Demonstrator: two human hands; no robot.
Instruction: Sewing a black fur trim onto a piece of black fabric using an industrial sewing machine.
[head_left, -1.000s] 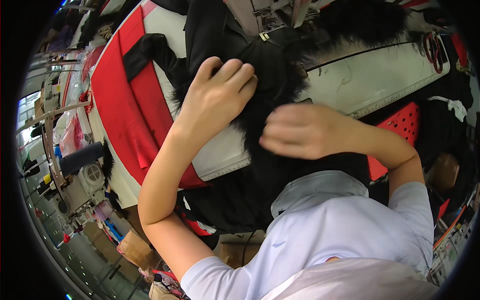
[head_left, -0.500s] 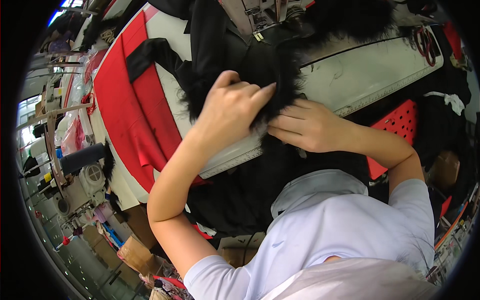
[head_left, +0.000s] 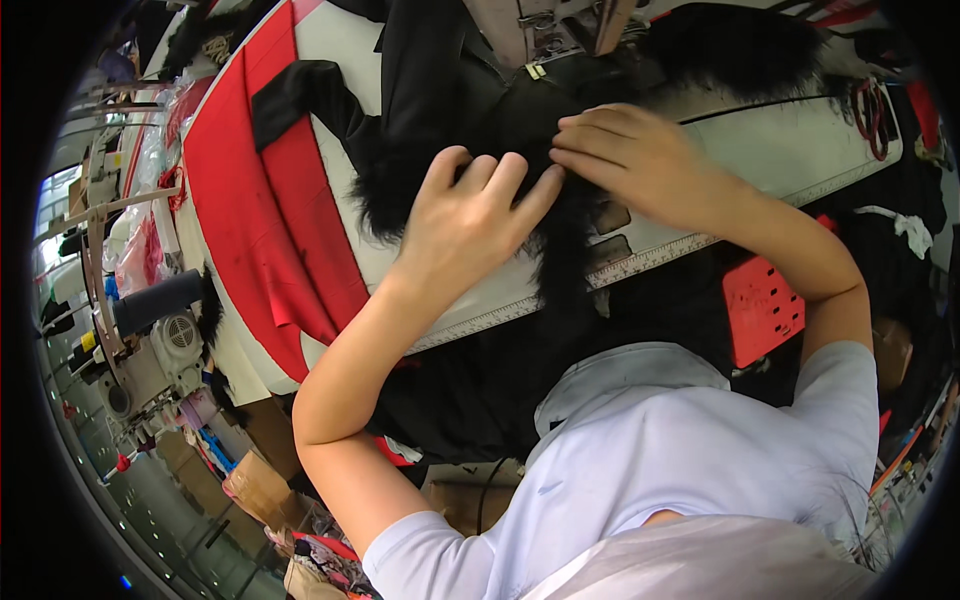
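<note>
A black garment (head_left: 440, 85) with fluffy black fur trim (head_left: 385, 190) lies on the white machine table (head_left: 740, 150), partly under the sewing machine (head_left: 550, 30) at the top. My left hand (head_left: 475, 215) has its fingers bent into the trim near the middle, thumb stretched toward the right; the fingertips are sunk in the fur. From the right, my right hand (head_left: 645, 165) reaches over the garment, its fingers straight and close together on the black cloth just below the machine's needle area. The right thumb is hidden. A strip of fur hangs over the table's front edge between the hands.
Red cloth (head_left: 240, 170) lies along the table's left side. A printed ruler strip (head_left: 480, 325) follows the front edge. Red-handled scissors (head_left: 872, 120) rest at the far right, and a red perforated plastic piece (head_left: 765, 310) sits below the table edge. Dark fabric (head_left: 470, 400) hangs in front.
My right hand has moved up and away from me, from the fur at the table's edge to the cloth nearer the machine. Its fingers are straighter. My left hand has shifted only slightly.
</note>
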